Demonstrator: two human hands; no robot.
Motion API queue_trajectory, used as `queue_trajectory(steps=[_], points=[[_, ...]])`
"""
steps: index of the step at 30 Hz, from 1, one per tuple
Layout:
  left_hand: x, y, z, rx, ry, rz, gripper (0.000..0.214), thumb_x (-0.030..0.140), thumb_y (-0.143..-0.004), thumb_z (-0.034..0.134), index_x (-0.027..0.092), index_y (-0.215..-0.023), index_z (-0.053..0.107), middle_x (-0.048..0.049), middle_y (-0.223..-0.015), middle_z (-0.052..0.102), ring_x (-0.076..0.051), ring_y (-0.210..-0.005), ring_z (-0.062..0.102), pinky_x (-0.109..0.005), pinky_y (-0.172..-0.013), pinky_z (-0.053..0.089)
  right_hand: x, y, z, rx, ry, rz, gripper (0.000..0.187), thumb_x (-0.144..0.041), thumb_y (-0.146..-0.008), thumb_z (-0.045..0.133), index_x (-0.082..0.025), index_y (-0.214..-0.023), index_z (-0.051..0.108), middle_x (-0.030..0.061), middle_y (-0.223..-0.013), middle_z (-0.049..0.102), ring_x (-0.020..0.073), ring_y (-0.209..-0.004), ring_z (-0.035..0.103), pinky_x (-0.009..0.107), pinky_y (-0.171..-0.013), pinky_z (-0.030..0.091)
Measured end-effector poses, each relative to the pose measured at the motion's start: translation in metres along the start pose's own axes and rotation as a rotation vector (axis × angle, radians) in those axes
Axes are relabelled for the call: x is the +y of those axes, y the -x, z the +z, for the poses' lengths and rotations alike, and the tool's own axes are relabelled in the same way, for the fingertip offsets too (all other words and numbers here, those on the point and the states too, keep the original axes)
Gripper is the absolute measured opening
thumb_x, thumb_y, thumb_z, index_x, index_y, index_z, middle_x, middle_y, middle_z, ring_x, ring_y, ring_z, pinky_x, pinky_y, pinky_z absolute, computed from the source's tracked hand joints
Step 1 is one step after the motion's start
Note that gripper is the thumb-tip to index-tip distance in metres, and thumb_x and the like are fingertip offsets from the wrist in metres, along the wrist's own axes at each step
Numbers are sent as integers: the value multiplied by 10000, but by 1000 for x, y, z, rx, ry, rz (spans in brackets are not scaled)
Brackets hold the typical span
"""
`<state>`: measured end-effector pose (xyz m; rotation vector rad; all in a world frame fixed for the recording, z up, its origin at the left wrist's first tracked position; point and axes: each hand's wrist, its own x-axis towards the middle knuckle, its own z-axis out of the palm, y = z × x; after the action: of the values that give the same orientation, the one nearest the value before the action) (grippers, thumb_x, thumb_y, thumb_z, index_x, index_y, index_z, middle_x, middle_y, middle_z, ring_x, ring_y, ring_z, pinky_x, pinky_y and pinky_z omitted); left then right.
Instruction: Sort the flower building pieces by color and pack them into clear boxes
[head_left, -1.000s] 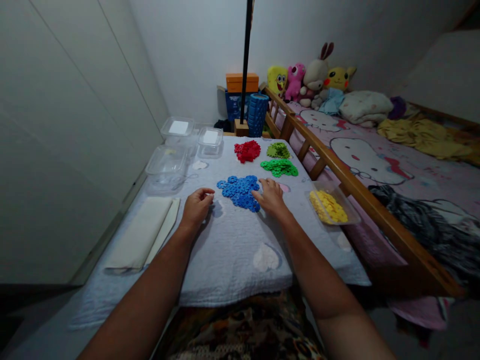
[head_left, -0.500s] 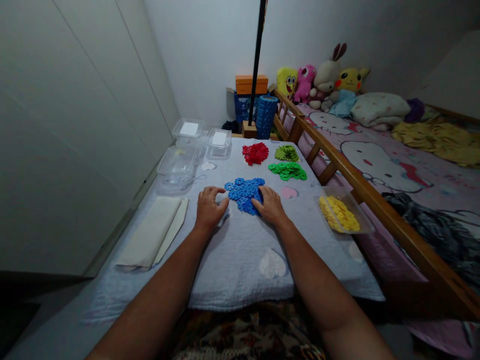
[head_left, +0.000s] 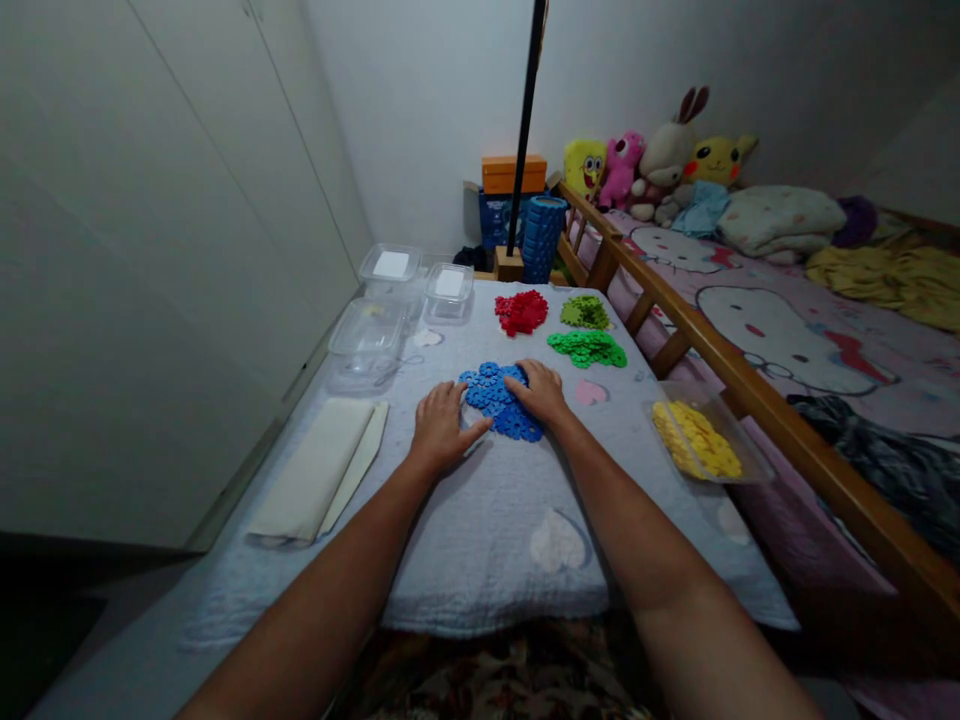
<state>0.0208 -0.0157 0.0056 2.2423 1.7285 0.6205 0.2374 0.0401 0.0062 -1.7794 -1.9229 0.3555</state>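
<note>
A heap of blue flower-shaped plastic discs (head_left: 499,395) lies on the cloth-covered table between my hands. My left hand (head_left: 444,428) rests at its left edge, fingers apart and thumb reaching toward the near side of the heap. On the other side, my right hand (head_left: 541,392) touches the right edge of the discs, its fingers spread. Neither hand grips a piece. Behind the blue heap sit a red pile (head_left: 522,313), a bright green pile (head_left: 587,348) and an olive-green pile (head_left: 585,312) of similar discs.
Yellow discs (head_left: 697,440) fill a clear plastic box (head_left: 750,465) at the right edge. Clear containers (head_left: 367,328) stand at the back left, with a folded beige cloth (head_left: 311,470) nearer. A wooden bed rail (head_left: 675,315) runs along the right; a black pole (head_left: 525,130) rises behind the table.
My left hand has moved in against the blue heap, its thumb now extended. My right hand has shifted slightly to the far side of the heap. The whole view has swung a little.
</note>
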Motion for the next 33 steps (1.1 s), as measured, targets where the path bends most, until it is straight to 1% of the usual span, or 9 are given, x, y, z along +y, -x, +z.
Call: queue_trajectory(steps=[4, 8, 11, 14, 17, 19, 24, 28, 33], points=[[4, -9, 2, -95, -39, -60, 758, 602, -917, 561, 160, -1513, 407, -199, -1588, 438, -338, -1494, 364, -525, -1215, 254, 6, 6, 4, 13, -75, -116, 438, -391, -928, 603, -199, -1320, 633, 136, -1418, 632, 289, -1343, 533, 503, -1168, 329], [14, -31, 4, -114, -47, -98, 753, 601, -935, 529, 162, -1530, 392, -215, -1627, 378, -350, -1519, 324, -508, -1210, 258, 13, 7, 3, -5, -165, -194, 469, -384, -876, 654, -195, -1305, 655, 131, -1371, 667, 297, -1298, 575, 510, -1145, 367], [23, -49, 8, -88, -52, -104, 715, 588, -948, 515, 147, -1505, 434, -229, -1600, 415, -360, -1490, 365, -531, -1195, 281, 17, 5, 2, -4, -243, -238, 415, -385, -867, 647, -213, -1241, 698, 109, -1291, 711, 282, -1221, 622, 486, -1124, 405], [29, -59, 12, -80, -11, -60, 602, 557, -969, 490, 213, -1463, 504, -162, -1550, 511, -368, -1463, 396, -607, -1191, 261, 20, 4, 3, 11, -347, -251, 344, -381, -889, 595, -218, -1158, 732, 93, -1197, 741, 256, -1135, 655, 439, -1080, 458], [29, -60, 17, -81, 39, 38, 498, 517, -978, 491, 253, -1389, 588, -118, -1520, 560, -363, -1471, 390, -647, -1198, 227, 21, 2, 5, 77, -427, -198, 368, -408, -910, 555, -212, -1168, 729, 99, -1211, 732, 257, -1145, 651, 426, -1072, 476], [27, -60, 19, -77, 86, 110, 461, 482, -974, 505, 237, -1346, 625, -120, -1468, 605, -346, -1436, 443, -623, -1196, 258, 21, 2, 7, 107, -441, -161, 405, -426, -918, 541, -215, -1216, 715, 103, -1268, 715, 268, -1197, 635, 441, -1105, 458], [22, -60, 24, -102, 348, 252, 430, 374, -934, 552, 175, -1305, 641, -131, -1302, 688, -270, -1222, 625, -451, -1112, 450, 21, 2, 10, 75, -379, -158, 419, -410, -931, 508, -222, -1249, 705, 99, -1313, 710, 280, -1264, 612, 484, -1156, 403], [22, -59, 26, -50, 539, 276, 430, 280, -888, 571, 170, -1300, 626, -124, -1313, 664, -245, -1230, 616, -413, -1109, 471, 20, 3, 8, 40, -412, -183, 380, -368, -906, 514, -223, -1187, 725, 86, -1220, 747, 273, -1180, 655, 473, -1127, 428], [20, -58, 23, 39, 567, 215, 427, 190, -850, 539, 156, -1265, 633, -132, -1331, 643, -248, -1278, 586, -434, -1153, 438, 19, 3, 5, 101, -507, -112, 416, -389, -916, 490, -213, -1231, 698, 95, -1276, 721, 265, -1198, 647, 432, -1091, 468]])
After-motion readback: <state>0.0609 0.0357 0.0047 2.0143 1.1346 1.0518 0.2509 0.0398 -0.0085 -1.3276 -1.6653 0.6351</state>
